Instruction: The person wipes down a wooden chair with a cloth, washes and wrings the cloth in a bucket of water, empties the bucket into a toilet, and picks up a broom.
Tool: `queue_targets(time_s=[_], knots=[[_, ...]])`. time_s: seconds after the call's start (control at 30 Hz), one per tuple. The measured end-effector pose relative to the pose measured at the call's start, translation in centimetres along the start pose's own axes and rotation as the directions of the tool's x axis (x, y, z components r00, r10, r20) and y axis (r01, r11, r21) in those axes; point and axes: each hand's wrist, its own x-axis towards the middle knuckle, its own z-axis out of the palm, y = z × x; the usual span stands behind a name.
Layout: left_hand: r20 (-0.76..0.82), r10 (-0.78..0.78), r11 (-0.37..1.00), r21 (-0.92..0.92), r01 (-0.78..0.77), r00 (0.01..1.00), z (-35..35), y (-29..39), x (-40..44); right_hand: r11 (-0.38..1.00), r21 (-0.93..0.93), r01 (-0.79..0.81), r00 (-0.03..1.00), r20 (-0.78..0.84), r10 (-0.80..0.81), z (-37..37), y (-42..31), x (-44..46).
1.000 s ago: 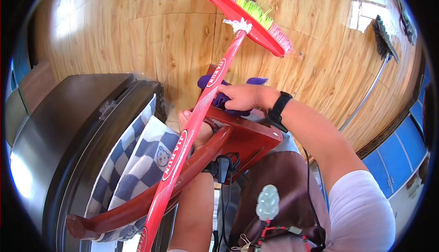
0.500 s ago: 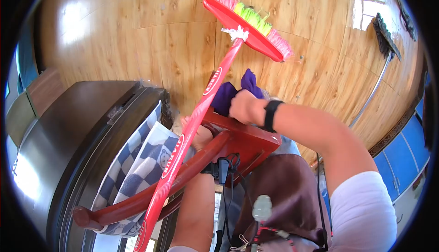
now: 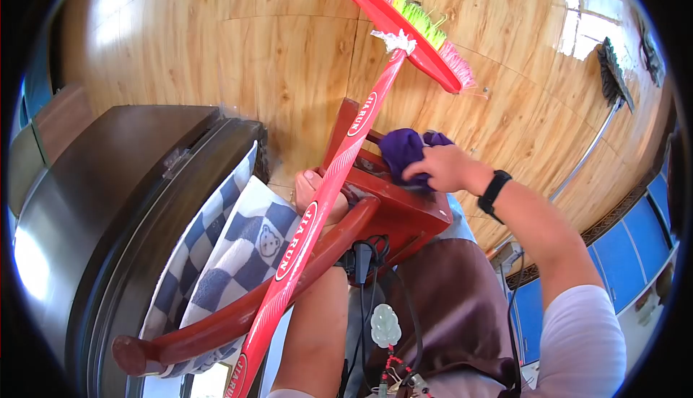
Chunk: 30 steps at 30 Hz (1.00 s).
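Observation:
A dark red wooden stool (image 3: 404, 207) lies tipped, one leg reaching to the lower left. My left hand (image 3: 317, 194) is closed round part of its frame, partly behind the broom handle. With my right hand (image 3: 444, 169), which wears a black wristband, I hold a bunched purple cloth (image 3: 404, 151) against the stool's edge. A red broom (image 3: 310, 232) with pink and green bristles slants across the view, over the stool and in front of my left hand; neither hand visibly grips it.
A checkered blue-and-white towel (image 3: 242, 254) hangs beside a dark cabinet (image 3: 155, 152) at left. On the wooden floor (image 3: 281, 59), a dark mop (image 3: 612, 80) lies at right, near blue cabinets (image 3: 624, 243). Black cables (image 3: 361, 261) hang below the stool.
My right hand and the purple cloth have moved right along the stool. The cloth is more bunched than half a second ago. My left hand still holds the frame.

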Motion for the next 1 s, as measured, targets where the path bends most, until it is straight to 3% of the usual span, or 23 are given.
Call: queue_targets(time_s=[0.13, 0.2, 0.23, 0.3, 0.33, 0.37, 0.47, 0.63, 0.7, 0.77, 0.83, 0.9, 0.93, 1.0], knots=[[-0.005, 0.02, 0.999, -0.036, -0.02, 1.0, -0.1, 0.6, 0.0, 0.993, -0.082, -0.082, 0.981, 0.172, 0.095, 0.3, -0.3, -3.9], [-0.023, 0.025, 1.0, -0.011, -0.025, 0.999, 0.3, -0.4, -0.5, 0.999, 0.028, 0.04, 0.998, -0.055, -0.039, 1.3, -0.8, -3.3], [-0.051, 0.046, 0.999, 0.025, -0.045, 0.998, 0.4, -0.4, -0.2, 0.999, 0.028, 0.038, 0.998, -0.058, -0.037, 1.8, -1.0, -2.4], [-0.027, 0.081, 0.997, -0.003, -0.081, 0.996, 0.1, -0.3, 0.0, 0.98, -0.069, 0.184, 0.969, -0.156, -0.193, 2.6, -1.4, -0.3], [-0.022, 0.071, 0.997, 0.004, -0.071, 0.997, 0.1, -0.3, -0.1, 0.967, -0.171, 0.189, 0.977, -0.061, -0.202, 2.5, -1.1, 0.4], [-0.012, 0.062, 0.998, 0.008, -0.062, 0.998, 0.0, -0.2, -0.1, 0.969, -0.154, 0.191, 0.977, -0.063, -0.202, 2.7, -1.1, 0.3], [-0.005, 0.052, 0.999, 0.013, -0.052, 0.999, 0.0, -0.2, -0.3, 0.93, -0.36, 0.082, 0.991, 0.125, -0.039, 2.1, -1.4, -0.4], [-0.008, 0.034, 0.999, 0.018, -0.034, 0.999, 0.1, 0.0, -0.3, 0.923, -0.379, 0.061, 0.967, 0.25, 0.039, 1.1, -1.0, -1.6], [-0.009, 0.036, 0.999, 0.016, -0.036, 0.999, 0.1, 0.0, -0.2, 0.938, -0.348, -0.016, 0.935, 0.327, 0.137, 0.4, -1.0, -1.5], [-0.011, 0.033, 0.999, 0.02, -0.033, 0.999, 0.1, -0.2, -0.3, 0.937, -0.349, -0.026, 0.941, 0.309, 0.141, -0.4, -1.0, -1.8], [-0.007, 0.027, 0.999, 0.019, -0.026, 1.0, 0.3, -0.3, -0.3, 0.926, -0.324, -0.193, 0.924, 0.257, 0.282, -1.5, 0.0, -1.9], [-0.002, 0.022, 1.0, 0.016, -0.022, 1.0, 0.2, -0.3, -0.5, 0.852, -0.429, -0.3, 0.907, 0.148, 0.394, -3.0, 1.6, -2.8], [0.003, 0.015, 1.0, 0.02, -0.015, 1.0, 0.3, -0.5, -0.5, 0.898, -0.338, -0.28, 0.956, -0.012, 0.294, -3.2, 2.2, -3.6], [0.011, 0.002, 1.0, 0.002, -0.002, 1.0, 0.0, 0.1, -0.5, 0.968, -0.192, -0.16, 0.98, -0.152, 0.132, -3.5, 1.7, -3.3]])
